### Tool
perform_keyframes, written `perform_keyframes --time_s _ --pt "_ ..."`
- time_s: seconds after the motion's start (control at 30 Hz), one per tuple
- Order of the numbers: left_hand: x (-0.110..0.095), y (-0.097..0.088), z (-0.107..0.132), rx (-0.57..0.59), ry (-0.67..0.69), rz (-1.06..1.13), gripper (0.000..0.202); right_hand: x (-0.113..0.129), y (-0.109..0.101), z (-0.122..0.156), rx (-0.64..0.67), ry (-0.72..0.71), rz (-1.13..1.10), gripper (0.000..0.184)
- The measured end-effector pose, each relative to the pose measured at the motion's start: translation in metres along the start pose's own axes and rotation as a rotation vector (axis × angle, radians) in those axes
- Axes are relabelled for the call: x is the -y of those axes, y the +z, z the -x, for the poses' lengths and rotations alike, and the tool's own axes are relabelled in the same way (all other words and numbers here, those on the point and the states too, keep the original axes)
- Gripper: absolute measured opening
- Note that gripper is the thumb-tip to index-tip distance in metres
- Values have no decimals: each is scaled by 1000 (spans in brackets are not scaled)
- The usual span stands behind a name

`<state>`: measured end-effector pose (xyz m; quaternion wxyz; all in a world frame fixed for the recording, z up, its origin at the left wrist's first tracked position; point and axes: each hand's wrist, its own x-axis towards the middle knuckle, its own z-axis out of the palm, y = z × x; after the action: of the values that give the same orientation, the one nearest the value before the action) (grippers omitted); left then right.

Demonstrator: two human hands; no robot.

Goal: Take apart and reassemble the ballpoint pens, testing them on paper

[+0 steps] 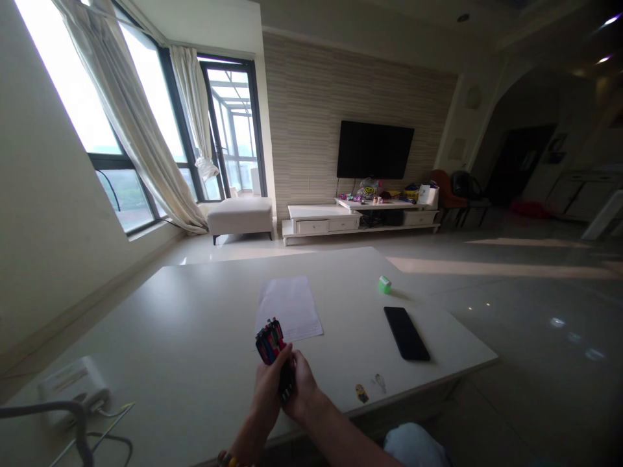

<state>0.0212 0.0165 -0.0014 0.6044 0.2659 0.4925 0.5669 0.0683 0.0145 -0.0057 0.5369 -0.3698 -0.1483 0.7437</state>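
1. Room: a living room with a striped far wall (311, 117). A TV (374, 149) hangs above a low white cabinet (316, 227), placed so that the cabinet's top can hold bags and clutter (384, 191). Curtains (131, 123) are drawn aside at far left, likely to let in daylight from the windows (228, 123), and an ottoman (240, 217) sits beside them.
2. Table: a pale table (195, 311) fills the near part of the view. Its near edge runs just past the hands, which suggests the person works from that side. A white socket box (73, 389) with cables (109, 434) sits at near left, probably kept within reach of power.
3. Flat items: a sheet of paper (289, 310) lies mid-table, just far of the hands. A phone (406, 333) lies flat to its right, clear of the work area.
4. Hands: the left hand (267, 389) and right hand (302, 392) are close together, both curled around one object and gripping it above the table. Sharing the grip seems to steady it.
5. Held object: a dark bundle (270, 340) with red and blue parts, perhaps pens. It stands tilted, just near the paper; its exact kind is unclear.
6. Small items: a green block (384, 284) sits far right, and a Minion sticker (361, 393) and a metal clip (380, 383) lie near the table's edge.
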Motion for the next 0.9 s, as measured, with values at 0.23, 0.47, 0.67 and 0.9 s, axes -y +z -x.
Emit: perform_keyframes --time_s 0.23,0.47,0.67,0.9 --pt "-68 -60 -51 -23 275 -787 25 16 -24 12 -137 -29 143 17" --pt "-102 -148 -80 -396 233 -1610 40 38 -53 19 -126 -88 265 19" --pt "-91 -161 -88 -524 246 -1766 60 42 -50 19 -84 -123 317 21" --pt "-86 -156 -97 -604 196 -1736 76 43 -45 22 -87 -127 371 22"
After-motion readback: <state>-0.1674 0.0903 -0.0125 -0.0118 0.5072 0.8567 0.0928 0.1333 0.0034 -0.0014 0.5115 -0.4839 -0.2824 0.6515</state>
